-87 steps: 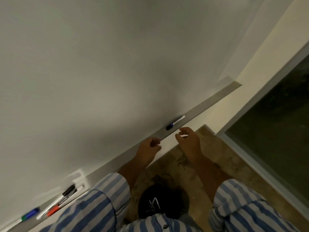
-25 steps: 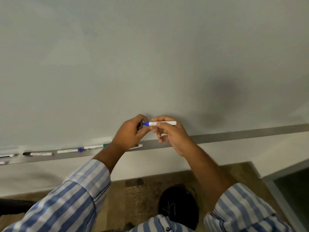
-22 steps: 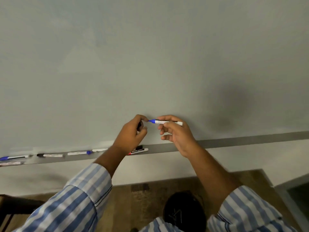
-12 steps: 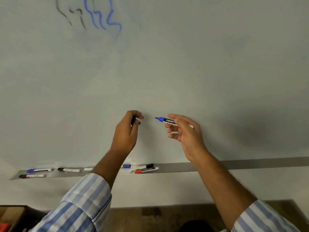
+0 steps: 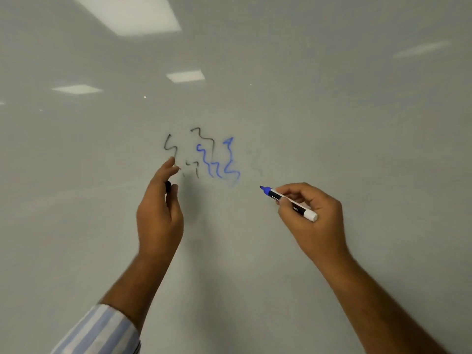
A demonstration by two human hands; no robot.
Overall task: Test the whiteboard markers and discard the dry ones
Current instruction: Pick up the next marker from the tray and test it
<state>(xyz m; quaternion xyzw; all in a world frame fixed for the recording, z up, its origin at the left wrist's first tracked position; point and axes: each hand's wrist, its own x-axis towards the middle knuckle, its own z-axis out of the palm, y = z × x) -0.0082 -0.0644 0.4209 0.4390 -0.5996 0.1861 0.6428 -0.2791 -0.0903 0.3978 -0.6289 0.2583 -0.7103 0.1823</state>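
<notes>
My right hand (image 5: 311,221) grips an uncapped blue whiteboard marker (image 5: 288,203), white and black barrel, blue tip pointing up-left close to the whiteboard (image 5: 332,111). The tip sits just right of several black and blue squiggles (image 5: 214,157) drawn on the board. My left hand (image 5: 159,213) is raised beside the squiggles and pinches a small dark cap (image 5: 167,186) between thumb and fingers. The marker tray is out of view.
The glossy board reflects ceiling light panels (image 5: 132,14) at the top. A faint grey smudge (image 5: 256,169) lies right of the blue squiggles. My striped sleeve (image 5: 99,330) shows at the lower left.
I pulled the cap off the blue marker with my left hand, then raised both hands and my view up the board to the squiggles. The tray and floor dropped out of view.
</notes>
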